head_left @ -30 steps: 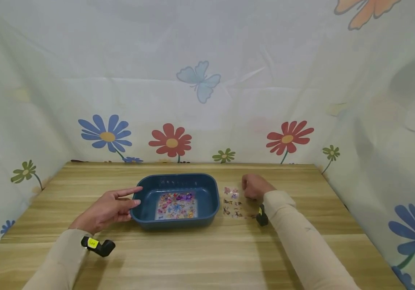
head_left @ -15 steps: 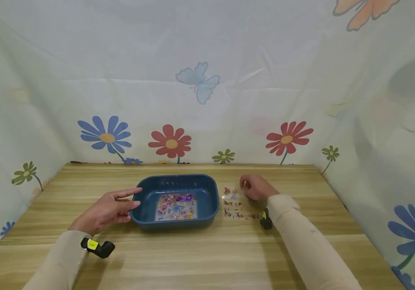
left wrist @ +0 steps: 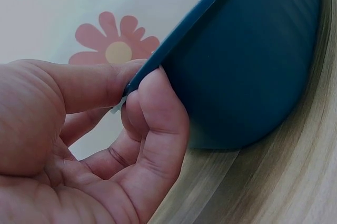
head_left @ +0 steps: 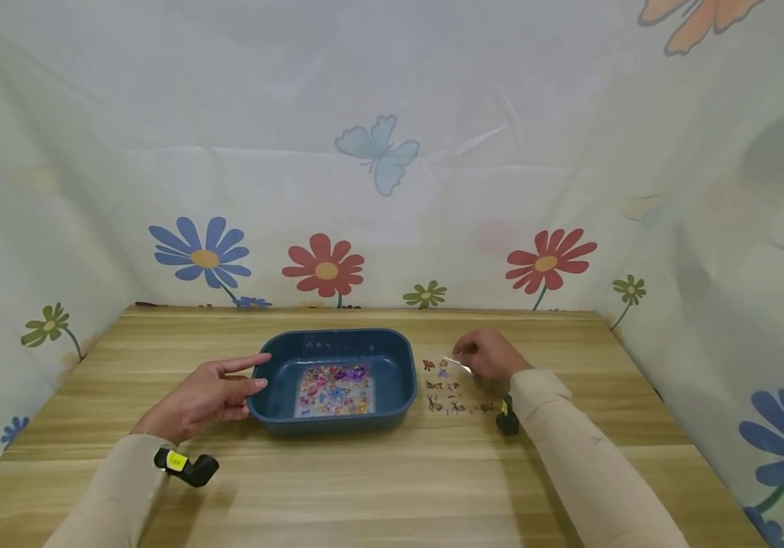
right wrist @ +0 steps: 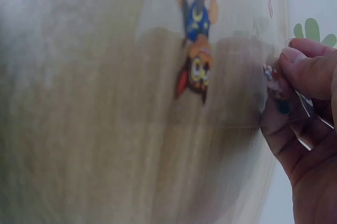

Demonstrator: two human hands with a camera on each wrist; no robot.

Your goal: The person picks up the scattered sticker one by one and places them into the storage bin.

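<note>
A dark blue rectangular basin [head_left: 402, 365] stands on the table. My left hand [head_left: 196, 399] pinches its left rim between thumb and fingers; the left wrist view shows the rim [left wrist: 174, 45] close up. Inside lies a sheet of colourful stickers [head_left: 335, 390]. To the right of the basin, a clear sticker sheet [head_left: 441, 386] with small cartoon figures lies on the table. My right hand [head_left: 495, 354] pinches that sheet's far right part, lifted and catching light. In the right wrist view a cartoon puppy sticker [right wrist: 197, 50] shows on the see-through film, and more print sits by my thumb [right wrist: 310, 74].
The wood-grain table [head_left: 337, 487] runs back to a hanging cloth [head_left: 467, 205] printed with flowers and butterflies, which also hangs at both sides. A black wrist camera [head_left: 189, 466] is strapped to the left sleeve, another [head_left: 507, 418] to the right.
My right hand has turned and drawn slightly to the right, and the sheet's edge now shows raised and shiny at my fingers. The left hand and basin have not moved.
</note>
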